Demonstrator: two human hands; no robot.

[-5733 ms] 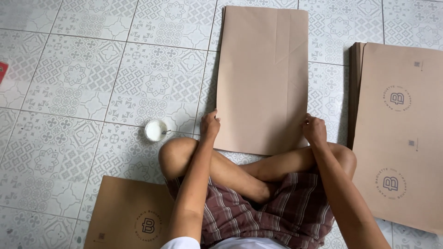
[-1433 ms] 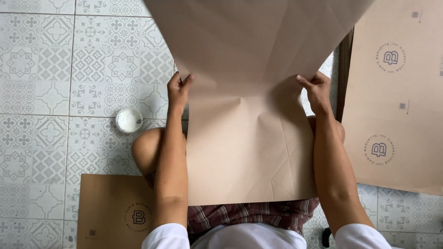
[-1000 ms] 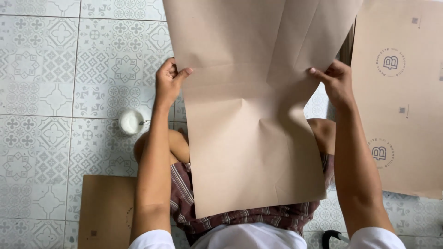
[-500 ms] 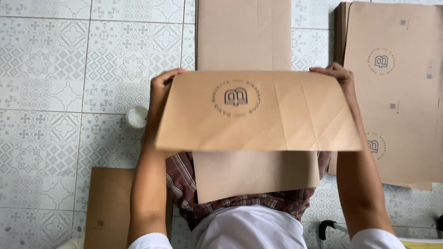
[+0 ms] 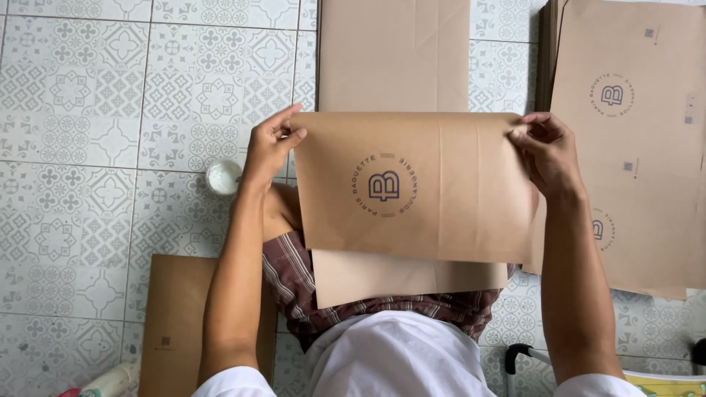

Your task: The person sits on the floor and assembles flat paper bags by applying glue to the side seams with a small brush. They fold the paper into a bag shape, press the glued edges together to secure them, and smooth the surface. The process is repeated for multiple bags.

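In the head view, a person sits on a patterned grey-and-white tiled floor and holds a brown paper bag flat in front of the body, above the lap. The bag is a wide kraft-paper sheet, folded over along its far edge, with a dark round printed emblem near its middle and faint vertical creases running down it. A paler plain flap of the same bag hangs below its near edge, over the plaid shorts.

The left hand grips the bag's far left corner, fingers closed on the paper edge with the thumb in front. The right hand pinches the far right corner, its fingers clamped on the fold.

Beyond the bag, another plain brown sheet lies flat on the floor. To the right, a stack of printed bags rests on the tiles. A small white round tub sits on the floor just left of the left wrist, and one more brown bag lies near left.
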